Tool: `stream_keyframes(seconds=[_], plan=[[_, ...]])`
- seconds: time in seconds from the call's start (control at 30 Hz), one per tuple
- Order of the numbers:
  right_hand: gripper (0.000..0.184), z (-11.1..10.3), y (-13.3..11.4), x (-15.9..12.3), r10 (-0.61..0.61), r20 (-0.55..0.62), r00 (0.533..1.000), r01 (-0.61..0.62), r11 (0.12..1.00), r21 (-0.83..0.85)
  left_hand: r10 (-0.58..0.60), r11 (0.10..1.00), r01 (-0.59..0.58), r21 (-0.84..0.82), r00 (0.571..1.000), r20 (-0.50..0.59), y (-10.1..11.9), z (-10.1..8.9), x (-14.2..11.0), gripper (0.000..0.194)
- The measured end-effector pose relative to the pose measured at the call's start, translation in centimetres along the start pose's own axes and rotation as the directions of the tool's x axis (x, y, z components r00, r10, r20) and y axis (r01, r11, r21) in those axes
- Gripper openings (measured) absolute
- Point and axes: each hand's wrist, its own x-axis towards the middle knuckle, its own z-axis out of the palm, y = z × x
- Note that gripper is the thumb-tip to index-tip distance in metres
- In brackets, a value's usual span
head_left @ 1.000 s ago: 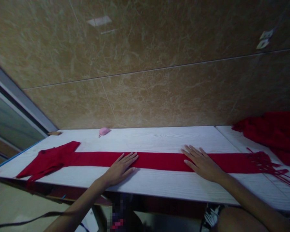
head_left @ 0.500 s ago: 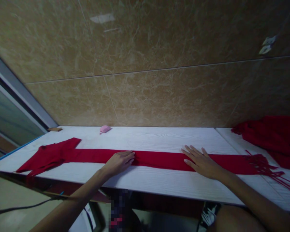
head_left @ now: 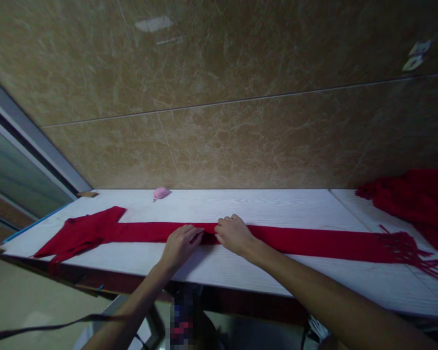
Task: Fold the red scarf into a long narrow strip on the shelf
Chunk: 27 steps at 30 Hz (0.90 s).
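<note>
A long red scarf [head_left: 314,241] lies flattened in a narrow strip across the white table, its fringe spread at the right end. Toward the left it widens into a loose, crumpled part [head_left: 83,231] that hangs over the front edge. My left hand [head_left: 182,243] is closed on the strip near its middle, fingertips pinched at the cloth. Just to its right, my right hand [head_left: 235,236] has curled fingers gripping the same strip. A short stretch of red cloth shows between the two hands. The fingertips' undersides are hidden.
More red fabric [head_left: 416,204] is heaped at the back right against the marbled wall [head_left: 241,141]. A small pink object [head_left: 161,193] sits at the table's rear edge. A dark strap [head_left: 58,325] crosses at lower left. The white tabletop [head_left: 263,204] has a seam at right.
My right hand has moved left from lying spread on the scarf to close on it beside my left hand. My left hand stays near the same part of the scarf. The view has shifted slightly.
</note>
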Motion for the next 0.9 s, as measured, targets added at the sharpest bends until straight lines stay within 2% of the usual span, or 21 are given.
stream_keyframes(seconds=[0.07, 0.2, 0.37, 0.57, 0.73, 0.83, 0.9], plan=[[0.027, 0.5, 0.1, 0.1, 0.015, -0.002, 1.000, -0.014, 1.000, 0.011, -0.036, 0.996, 0.036, -0.083, 0.999, 0.004, 1.1, 0.4, -0.8, 0.030], [0.029, 0.5, 0.5, -0.2, 0.034, -0.002, 0.999, -0.034, 0.999, 0.030, -0.046, 0.974, 0.068, -0.215, 0.994, 0.103, 4.2, 1.4, -1.5, 0.032], [0.029, 0.1, 0.3, -0.3, 0.018, -0.007, 1.000, -0.018, 0.999, 0.033, -0.044, 0.987, 0.077, -0.145, 0.976, 0.215, 6.5, 2.2, -0.8, 0.034], [0.026, -0.3, 0.1, -0.5, -0.029, -0.021, 0.999, 0.030, 0.998, 0.048, -0.177, 0.984, 0.172, 0.044, 0.927, 0.330, 6.1, 2.6, 0.1, 0.039], [0.027, -0.1, 0.2, -0.7, -0.032, -0.023, 0.999, 0.034, 0.997, 0.069, -0.229, 0.973, 0.215, 0.081, 0.881, 0.413, 5.7, 2.2, 0.6, 0.047], [0.039, 0.7, 1.4, -1.2, 0.008, -0.054, 0.998, 0.001, 0.986, 0.164, -0.236, 0.971, 0.220, 0.088, 0.850, 0.472, 5.1, 1.5, 0.6, 0.054], [0.050, 1.5, 3.1, -1.9, 0.078, -0.094, 0.992, -0.051, 0.964, 0.262, -0.239, 0.971, 0.224, 0.089, 0.843, 0.483, 4.4, 0.8, 0.3, 0.056]])
